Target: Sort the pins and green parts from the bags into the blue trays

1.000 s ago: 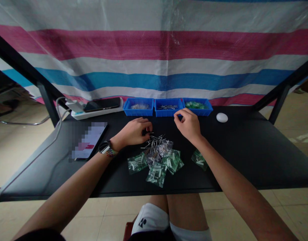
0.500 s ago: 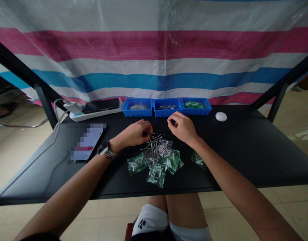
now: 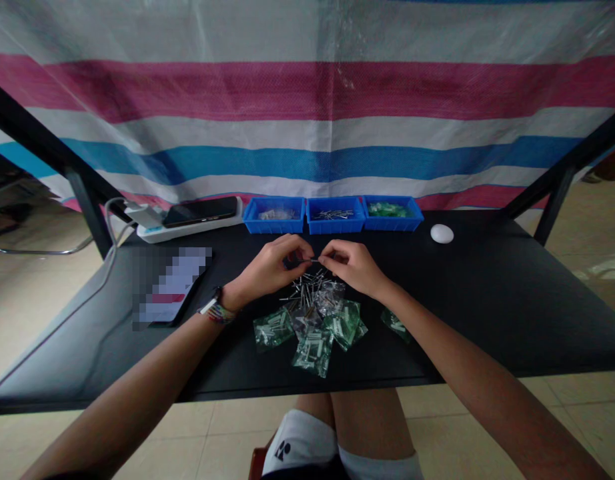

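Observation:
My left hand and my right hand meet fingertip to fingertip over a heap of small metal pins on the black table. Both hands pinch one thin small part between them; it is too small to name surely. Below the pins lie several small clear bags with green and white parts. One more bag lies under my right forearm.
Three blue bins stand in a row at the table's back edge. A white oval object lies to their right. A phone on a white power strip and another phone are at the left. A striped tarp hangs behind.
My right hand came back from near the blue bins toward the left and down, meeting my left hand. My left hand lifted slightly from the pin heap.

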